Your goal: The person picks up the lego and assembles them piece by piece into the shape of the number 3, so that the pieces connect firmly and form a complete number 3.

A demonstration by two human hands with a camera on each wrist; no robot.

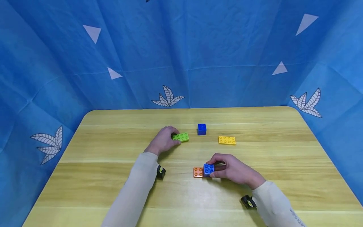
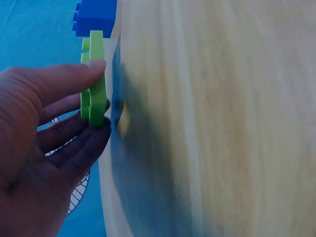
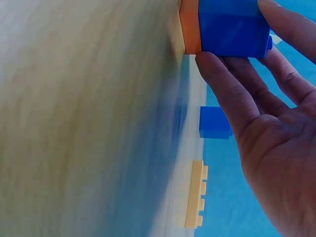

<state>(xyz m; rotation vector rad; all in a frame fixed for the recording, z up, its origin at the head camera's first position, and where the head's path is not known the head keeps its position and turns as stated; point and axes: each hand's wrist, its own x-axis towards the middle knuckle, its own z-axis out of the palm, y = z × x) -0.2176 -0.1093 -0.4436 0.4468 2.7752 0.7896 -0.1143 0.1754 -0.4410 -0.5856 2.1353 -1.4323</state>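
Between the thumb and fingers of my left hand (image 1: 164, 139) is a lime green brick (image 1: 182, 136), flat with two rows of studs. The left wrist view shows the thumb along one side of this green brick (image 2: 98, 94); whether it touches the table I cannot tell. My right hand (image 1: 235, 168) pinches a blue square brick (image 1: 208, 169) at the right end of a flat orange brick (image 1: 198, 172). In the right wrist view the blue brick (image 3: 234, 29) sits against the studded side of the orange brick (image 3: 190, 27). The orange brick's left studs show; its right part is hidden.
Another blue brick (image 1: 202, 129) stands farther back, right of the green one. A flat yellow brick (image 1: 227, 140) lies to its right. The wooden table (image 1: 113, 186) ends at a blue curtain (image 1: 215, 47) behind and at both sides. Black wrist devices show by both sleeves.
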